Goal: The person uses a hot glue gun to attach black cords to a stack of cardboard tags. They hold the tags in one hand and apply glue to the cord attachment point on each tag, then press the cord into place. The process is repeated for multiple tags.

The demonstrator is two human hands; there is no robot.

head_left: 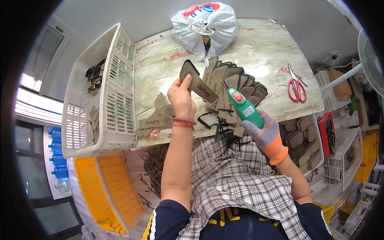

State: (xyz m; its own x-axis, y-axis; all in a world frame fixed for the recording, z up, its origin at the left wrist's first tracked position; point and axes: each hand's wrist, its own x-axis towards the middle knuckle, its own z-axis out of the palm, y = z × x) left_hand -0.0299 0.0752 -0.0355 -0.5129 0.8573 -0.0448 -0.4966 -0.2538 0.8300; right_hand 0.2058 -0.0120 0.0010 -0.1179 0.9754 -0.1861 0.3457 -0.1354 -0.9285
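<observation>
My bare left hand (182,95), with red bead bracelets at the wrist, pinches a flat brown fabric strap piece (203,89). The piece has dark edging, printed lettering and a small round emblem. In my right hand (267,135), which wears a grey and orange glove, is a green handheld electric cutter (249,111) with a red button. Its thin metal tip points up and left, apart from the held piece. Beneath and behind the tool lies a fanned pile of similar strap pieces (252,86). A few more loose pieces (157,121) rest left of my forearm.
A white plastic crate (116,90) with some pieces inside stands at the left. A tied white plastic bag (222,30) sits at the back of the table (160,56). Red-handled scissors (297,90) lie at the right. Black scraps (220,126) gather by the front edge; a yellow crate (112,192) is below.
</observation>
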